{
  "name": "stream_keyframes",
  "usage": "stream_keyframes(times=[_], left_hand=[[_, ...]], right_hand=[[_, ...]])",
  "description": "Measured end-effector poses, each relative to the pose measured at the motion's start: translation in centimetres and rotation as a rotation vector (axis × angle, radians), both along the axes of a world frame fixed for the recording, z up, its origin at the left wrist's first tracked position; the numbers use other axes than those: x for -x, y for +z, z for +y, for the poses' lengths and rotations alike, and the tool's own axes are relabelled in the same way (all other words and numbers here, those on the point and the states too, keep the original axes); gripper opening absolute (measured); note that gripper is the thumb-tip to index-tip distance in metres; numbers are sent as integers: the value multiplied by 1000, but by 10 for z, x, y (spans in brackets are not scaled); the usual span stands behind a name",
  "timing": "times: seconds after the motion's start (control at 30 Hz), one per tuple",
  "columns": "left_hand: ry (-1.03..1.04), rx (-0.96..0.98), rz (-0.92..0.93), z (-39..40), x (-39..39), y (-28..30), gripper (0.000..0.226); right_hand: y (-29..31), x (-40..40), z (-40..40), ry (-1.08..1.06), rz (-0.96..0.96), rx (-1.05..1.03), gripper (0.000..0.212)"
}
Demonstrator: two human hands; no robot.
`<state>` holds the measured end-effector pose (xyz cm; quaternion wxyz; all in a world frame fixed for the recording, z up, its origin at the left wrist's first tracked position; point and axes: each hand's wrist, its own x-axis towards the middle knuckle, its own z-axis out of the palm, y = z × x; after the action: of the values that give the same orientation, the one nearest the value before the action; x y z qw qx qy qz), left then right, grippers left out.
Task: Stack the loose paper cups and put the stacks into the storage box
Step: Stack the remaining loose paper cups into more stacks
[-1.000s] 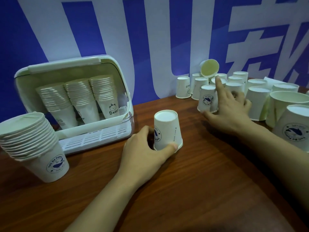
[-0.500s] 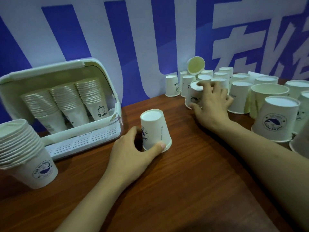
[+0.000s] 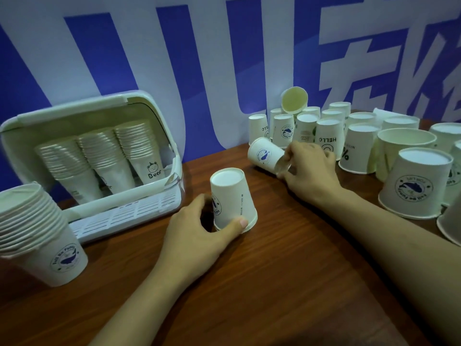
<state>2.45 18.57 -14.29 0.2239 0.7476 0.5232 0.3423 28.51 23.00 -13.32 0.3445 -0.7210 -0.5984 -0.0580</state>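
An upside-down white paper cup (image 3: 232, 196) stands mid-table, and my left hand (image 3: 197, 233) grips it near the rim with thumb and fingers. My right hand (image 3: 309, 171) holds a second cup (image 3: 264, 154) by its rim, tilted sideways just above the table, bottom pointing left. Behind it stand several loose upside-down cups (image 3: 326, 136). The white storage box (image 3: 162, 111) stands open at the left, with three cup stacks (image 3: 104, 156) leaning inside. A further tall stack (image 3: 37, 233) stands at the near left on the table.
Larger inverted cups (image 3: 414, 183) crowd the right edge of the brown wooden table (image 3: 274, 283). One cup (image 3: 294, 99) lies on its side atop the loose group. A blue and white banner wall (image 3: 224, 58) closes the back.
My right hand has picked a cup out of the loose group and tipped it sideways toward the left. My left hand keeps its hold on the middle cup.
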Motion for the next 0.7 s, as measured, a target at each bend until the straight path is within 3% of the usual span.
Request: stream_keyframes(times=[0.13, 0.17, 0.23, 0.3, 0.53, 0.7], left_hand=[[2, -8, 21, 1, -1, 1, 86], [-2, -5, 23, 1, -2, 1, 87], [-3, -2, 20, 0, -1, 1, 84], [-4, 1, 18, 0, -2, 1, 86], [-11, 18, 30, 3, 0, -1, 88], [-23, 22, 38, 3, -2, 2, 94]], right_hand=[[1, 4, 5, -12, -32, 6, 59], [1, 4, 7, 7, -66, 35, 57], [0, 2, 9, 36, -91, 18, 31], [-2, 0, 8, 73, 0, -80, 16], [65, 18, -23, 114, 374, -483, 24], [104, 42, -58, 270, 395, -467, 33]])
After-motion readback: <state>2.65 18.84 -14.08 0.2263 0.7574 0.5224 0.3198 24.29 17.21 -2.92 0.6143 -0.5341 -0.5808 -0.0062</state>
